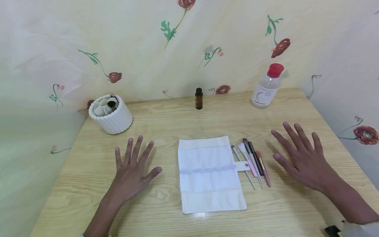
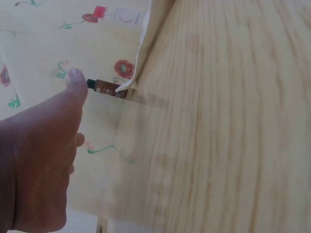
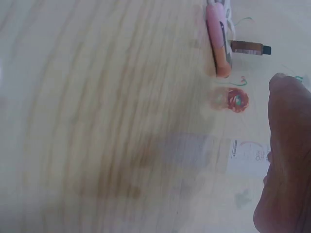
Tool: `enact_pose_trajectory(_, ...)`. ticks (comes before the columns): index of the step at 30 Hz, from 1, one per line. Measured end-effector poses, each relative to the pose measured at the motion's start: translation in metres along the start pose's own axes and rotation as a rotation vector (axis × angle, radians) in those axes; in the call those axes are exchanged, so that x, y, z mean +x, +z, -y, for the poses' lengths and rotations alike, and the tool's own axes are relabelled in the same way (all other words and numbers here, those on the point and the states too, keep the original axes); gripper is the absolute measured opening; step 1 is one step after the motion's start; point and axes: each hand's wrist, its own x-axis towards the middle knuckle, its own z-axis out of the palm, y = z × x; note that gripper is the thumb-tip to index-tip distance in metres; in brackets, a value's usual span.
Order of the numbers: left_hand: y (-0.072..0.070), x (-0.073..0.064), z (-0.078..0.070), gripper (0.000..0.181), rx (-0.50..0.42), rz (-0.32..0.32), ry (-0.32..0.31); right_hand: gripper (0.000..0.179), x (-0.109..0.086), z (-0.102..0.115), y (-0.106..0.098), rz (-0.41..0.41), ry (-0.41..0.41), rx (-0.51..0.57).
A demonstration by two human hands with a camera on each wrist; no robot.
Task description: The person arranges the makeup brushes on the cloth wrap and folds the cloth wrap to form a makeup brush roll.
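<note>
My left hand (image 1: 130,177) is spread palm down over the table, left of a white cloth brush roll (image 1: 210,184), and holds nothing. On the other side, my right hand (image 1: 305,158) has its fingers fanned out, also holding nothing. Between the roll and the right hand lie several makeup brushes (image 1: 257,164) in a loose bunch, a pink-handled one among them. The roll is laid out flat, and its snap tab (image 1: 242,166) overlaps some brush handles. In the right wrist view, brush ends (image 3: 221,53) show beyond the thumb.
A white ribbed holder (image 1: 113,118) with a dark-tipped brush inside stands at the back left. A small brown bottle (image 1: 199,98) is at the back middle. At the back right stands a clear bottle with a red cap (image 1: 275,70). Flowered cloth (image 1: 142,49) hangs behind the wooden table (image 1: 157,118).
</note>
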Motion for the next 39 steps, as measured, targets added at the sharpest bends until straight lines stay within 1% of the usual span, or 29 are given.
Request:
enact_pose_trajectory(3, 0.002, 0.004, -0.006, 0.083, -0.054, 0.024, 0.030, 0.062, 0.001, 0.005, 0.000, -0.012, 0.010, 0.029)
enact_pose_trajectory(5, 0.004, 0.008, -0.013, 0.084, -0.135, 0.053, 0.078, 0.051, 0.005, 0.012, 0.000, -0.025, 0.010, 0.055)
enact_pose_trajectory(8, 0.005, 0.014, -0.028, 0.086, -0.281, 0.086, 0.172, 0.029, 0.011, 0.025, 0.001, -0.027, 0.018, 0.094)
enact_pose_trajectory(10, 0.007, 0.016, -0.037, 0.086, -0.349, 0.105, 0.224, 0.018, 0.018, 0.035, 0.002, -0.005, 0.034, 0.111)
enact_pose_trajectory(12, 0.009, 0.017, -0.043, 0.083, -0.373, 0.124, 0.247, 0.012, 0.027, 0.046, 0.004, 0.041, 0.066, 0.131)
enact_pose_trajectory(14, 0.013, 0.018, -0.047, 0.082, -0.364, 0.146, 0.254, 0.011, 0.036, 0.056, 0.007, 0.103, 0.102, 0.136)
enact_pose_trajectory(16, 0.017, 0.018, -0.049, 0.082, -0.345, 0.166, 0.247, 0.012, 0.045, 0.067, 0.011, 0.159, 0.130, 0.134)
enact_pose_trajectory(19, 0.022, 0.017, -0.051, 0.086, -0.345, 0.184, 0.228, 0.014, 0.057, 0.081, 0.019, 0.229, 0.134, 0.131)
enact_pose_trajectory(22, 0.026, 0.016, -0.051, 0.090, -0.373, 0.191, 0.216, 0.019, 0.066, 0.089, 0.027, 0.262, 0.144, 0.122)
enact_pose_trajectory(25, 0.029, 0.016, -0.050, 0.092, -0.404, 0.189, 0.225, 0.021, 0.068, 0.094, 0.032, 0.277, 0.187, 0.114)
enact_pose_trajectory(27, 0.031, 0.016, -0.049, 0.092, -0.419, 0.187, 0.225, 0.019, 0.068, 0.095, 0.032, 0.287, 0.221, 0.117)
enact_pose_trajectory(30, 0.033, 0.017, -0.048, 0.092, -0.436, 0.183, 0.227, 0.016, 0.072, 0.098, 0.030, 0.310, 0.265, 0.158)
enact_pose_trajectory(32, 0.033, 0.017, -0.047, 0.091, -0.449, 0.185, 0.221, 0.016, 0.077, 0.099, 0.026, 0.303, 0.290, 0.200)
enact_pose_trajectory(34, 0.033, 0.017, -0.046, 0.091, -0.455, 0.188, 0.219, 0.017, 0.083, 0.100, 0.021, 0.257, 0.301, 0.256)
enact_pose_trajectory(36, 0.033, 0.017, -0.045, 0.091, -0.462, 0.192, 0.214, 0.017, 0.090, 0.102, 0.016, 0.168, 0.292, 0.311)
enact_pose_trajectory(39, 0.034, 0.016, -0.045, 0.091, -0.467, 0.199, 0.207, 0.018, 0.100, 0.105, 0.008, 0.008, 0.247, 0.370)
